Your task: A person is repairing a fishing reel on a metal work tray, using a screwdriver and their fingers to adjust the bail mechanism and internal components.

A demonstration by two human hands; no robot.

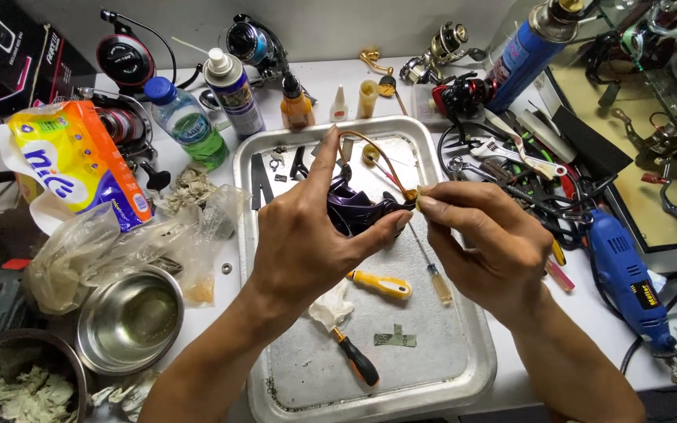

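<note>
Head view: the left hand (307, 243) is wrapped around a dark purple reel body (354, 210), held above the far half of the metal tray (464, 368). Its long axis runs left to right, with the right end toward the right hand (483, 239). That hand pinches a small gold part (412, 194) at the reel's right end. Two screwdrivers (381, 283) lie on the tray below.

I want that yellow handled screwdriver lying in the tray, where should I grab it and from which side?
Take the yellow-handled screwdriver by its thick yellow handle, coming down from above. It lies flat on the metal tray below both hands, with bare tray around the handle; its thin shaft toward the left offers less to pinch.
</note>
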